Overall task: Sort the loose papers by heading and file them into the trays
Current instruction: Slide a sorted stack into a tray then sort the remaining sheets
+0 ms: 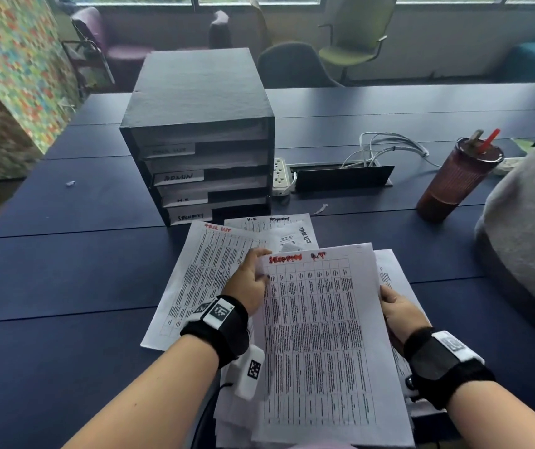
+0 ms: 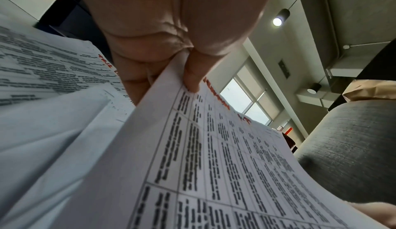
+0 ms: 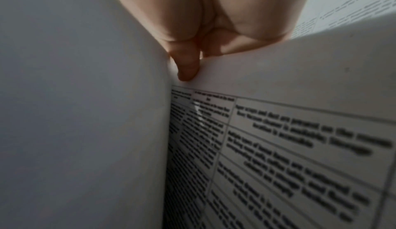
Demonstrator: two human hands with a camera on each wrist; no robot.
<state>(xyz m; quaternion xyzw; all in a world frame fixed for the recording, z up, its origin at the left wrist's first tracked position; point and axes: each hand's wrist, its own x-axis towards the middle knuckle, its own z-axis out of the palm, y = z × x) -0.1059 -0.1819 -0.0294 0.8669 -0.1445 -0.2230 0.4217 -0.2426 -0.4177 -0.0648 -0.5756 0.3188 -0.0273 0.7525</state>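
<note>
I hold a printed sheet with a red "Security" heading [image 1: 321, 335] above the dark blue table. My left hand [image 1: 249, 286] pinches its upper left edge, thumb on top [image 2: 193, 78]. My right hand [image 1: 399, 314] grips its right edge, fingers under it [image 3: 188, 68]. Beneath lie more loose papers: one headed "Task List" in red [image 1: 194, 273] on the left, others [image 1: 275, 228] behind and a sheet [image 1: 392, 273] to the right. A black tray unit [image 1: 201, 137] stands behind them, its stacked slots labelled, from the second down, Admin [image 1: 178, 177], H.R [image 1: 183, 199] and Security [image 1: 191, 217].
A dark red tumbler with a straw [image 1: 457, 179] stands at right, near a grey rounded object [image 1: 531, 215]. A white power strip [image 1: 280, 176] and cables [image 1: 386, 149] sit by a table hatch. Chairs [image 1: 353, 37] stand beyond the table.
</note>
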